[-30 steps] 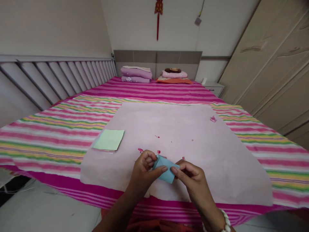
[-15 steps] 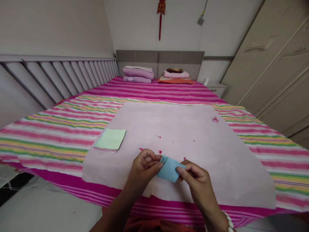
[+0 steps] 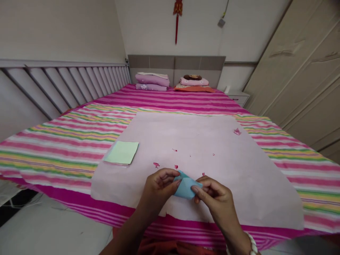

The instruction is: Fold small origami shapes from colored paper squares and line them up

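A folded piece of light blue paper (image 3: 185,189) is held in the air between both hands, above the near part of a large pale sheet (image 3: 212,141). My left hand (image 3: 160,186) pinches its left end between thumb and fingers. At the right corner, my right hand (image 3: 214,194) grips it with the thumb on top and the fingers beneath. A raised flap shows at the paper's upper left. Small red paper scraps (image 3: 156,165) lie on the sheet just beyond the hands.
A stack of square papers (image 3: 122,153), light green on top, lies on the sheet's left side. Toward the far right sits a small pink folded paper (image 3: 237,131). The sheet covers a striped bed (image 3: 61,141). Folded bedding (image 3: 152,81) is by the headboard; a rail (image 3: 66,81) runs along the left.
The blue paper has tilted and looks flatter, with its left flap opened more. My left hand has dropped slightly, uncovering more of a red scrap behind it.
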Available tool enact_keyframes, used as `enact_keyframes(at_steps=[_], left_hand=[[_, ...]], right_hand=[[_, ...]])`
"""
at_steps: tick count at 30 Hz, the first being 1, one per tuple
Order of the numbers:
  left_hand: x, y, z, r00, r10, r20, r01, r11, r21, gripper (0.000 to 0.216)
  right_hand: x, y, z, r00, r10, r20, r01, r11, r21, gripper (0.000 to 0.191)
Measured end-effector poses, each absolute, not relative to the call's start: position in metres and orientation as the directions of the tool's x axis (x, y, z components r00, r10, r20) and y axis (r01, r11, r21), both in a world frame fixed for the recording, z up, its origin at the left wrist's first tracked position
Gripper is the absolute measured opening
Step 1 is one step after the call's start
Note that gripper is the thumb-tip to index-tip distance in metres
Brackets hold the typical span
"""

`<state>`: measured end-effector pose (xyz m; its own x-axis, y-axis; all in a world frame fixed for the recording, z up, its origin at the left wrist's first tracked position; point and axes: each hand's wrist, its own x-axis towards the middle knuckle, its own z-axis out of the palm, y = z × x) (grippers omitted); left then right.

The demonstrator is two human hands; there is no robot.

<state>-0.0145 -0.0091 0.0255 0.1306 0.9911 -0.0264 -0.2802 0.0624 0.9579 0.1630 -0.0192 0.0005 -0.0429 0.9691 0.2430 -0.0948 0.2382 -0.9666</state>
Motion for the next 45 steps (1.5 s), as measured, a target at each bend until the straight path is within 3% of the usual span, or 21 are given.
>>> enact_keyframes(at_steps=[5,13,19,29,34,45], left_hand=[[-0.015,-0.010,0.028,0.130,0.990,0.049,-0.196,-0.023,0.980,0.006],[-0.016,-0.012,0.032,0.180,0.984,0.002,-0.158,0.027,0.987,0.007],[-0.014,-0.014,0.036,0.228,0.972,-0.054,-0.172,0.095,0.981,0.009],[-0.014,-0.018,0.039,0.266,0.963,0.049,-0.070,-0.032,0.997,0.016],[-0.012,-0.018,0.031,0.234,0.971,0.043,-0.105,-0.018,0.994,0.016],[-0.006,-0.016,0.028,0.129,0.990,-0.051,-0.181,0.074,0.981,0.008]], right_hand=[[0.163,-0.021,0.002,-0.025,0.958,0.286,-0.039,0.285,-0.958,0.018],[0.164,-0.019,0.013,-0.105,0.926,0.364,0.013,0.367,-0.930,0.005],[0.163,-0.016,0.017,-0.132,0.913,0.385,0.028,0.392,-0.920,0.007],[0.159,-0.019,0.023,-0.096,0.917,0.387,0.110,0.396,-0.911,0.009],[0.158,-0.019,0.026,-0.086,0.913,0.399,0.122,0.407,-0.905,0.009],[0.155,-0.018,0.016,-0.009,0.961,0.278,0.087,0.277,-0.957,0.012]])
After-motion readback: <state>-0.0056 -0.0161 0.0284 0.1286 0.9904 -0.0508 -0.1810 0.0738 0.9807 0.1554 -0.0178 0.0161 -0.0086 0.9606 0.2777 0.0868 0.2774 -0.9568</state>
